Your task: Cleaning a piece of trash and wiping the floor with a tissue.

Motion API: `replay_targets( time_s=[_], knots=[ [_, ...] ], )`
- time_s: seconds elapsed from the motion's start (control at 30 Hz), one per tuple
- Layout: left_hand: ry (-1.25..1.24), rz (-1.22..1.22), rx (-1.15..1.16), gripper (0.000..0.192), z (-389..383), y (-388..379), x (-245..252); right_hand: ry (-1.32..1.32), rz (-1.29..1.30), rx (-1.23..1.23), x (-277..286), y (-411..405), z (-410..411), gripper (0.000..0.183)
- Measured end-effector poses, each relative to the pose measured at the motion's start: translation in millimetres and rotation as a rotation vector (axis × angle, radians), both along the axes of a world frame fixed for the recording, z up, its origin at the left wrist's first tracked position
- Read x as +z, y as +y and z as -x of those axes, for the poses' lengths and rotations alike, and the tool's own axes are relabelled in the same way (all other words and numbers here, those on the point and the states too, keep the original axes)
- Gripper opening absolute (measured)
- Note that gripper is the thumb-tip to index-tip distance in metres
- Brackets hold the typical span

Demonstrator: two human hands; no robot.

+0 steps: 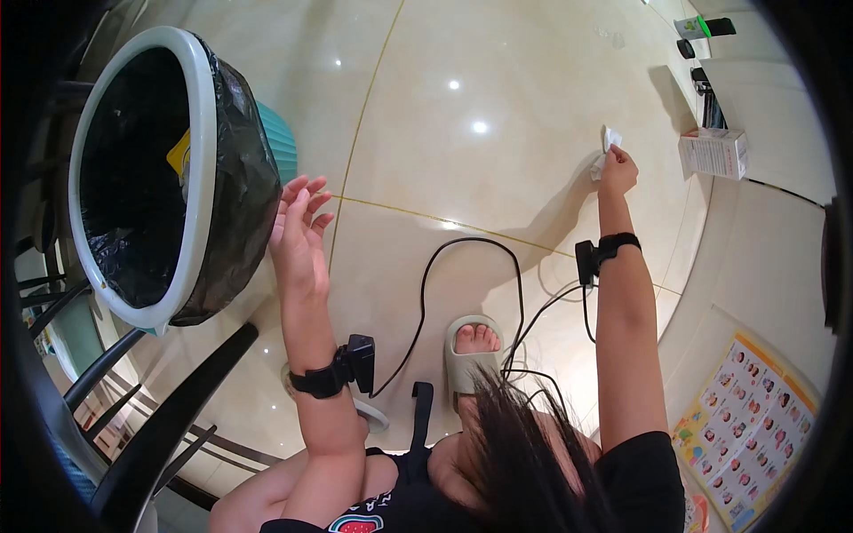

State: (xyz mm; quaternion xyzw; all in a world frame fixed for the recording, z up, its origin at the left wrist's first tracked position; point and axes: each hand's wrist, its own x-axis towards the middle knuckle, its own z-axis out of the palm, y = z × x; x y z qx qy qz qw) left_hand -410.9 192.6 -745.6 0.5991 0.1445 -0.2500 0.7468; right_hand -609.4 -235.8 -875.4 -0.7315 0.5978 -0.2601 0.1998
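My right hand (619, 172) reaches out to the right, its fingers pinched on a small white tissue (610, 138); another bit of white paper (598, 168) shows just beside it. On the left, my left hand (301, 216) is raised with its fingers apart and nothing in it. It is right beside a teal trash can (278, 142) lined with a black plastic bag (236, 180) under a white rim (202, 166). Inside the can a yellow wrapper (178, 156) shows. Both wrists carry black strapped devices with cables.
A black cable (422, 293) loops over the tiled floor (426, 166). A printed box (714, 153) and a green-rimmed cup (693, 27) stand along the right wall. Black chair legs (193, 400) are at lower left, a slippered foot (474, 353) at lower middle. A poster (746, 426) hangs at lower right.
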Motion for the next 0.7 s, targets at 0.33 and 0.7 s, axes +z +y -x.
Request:
replay_targets(
  time_s=[0.33,0.7],
  knots=[
    [0.022,0.039,-0.032,0.023,1,-14,-7,-0.098,0.073,0.583,2,107,-161,0.016],
    [0.026,0.067,-0.018,0.022,2,-13,-4,-0.296,0.026,0.791,15,114,-149,0.016]
  ],
)
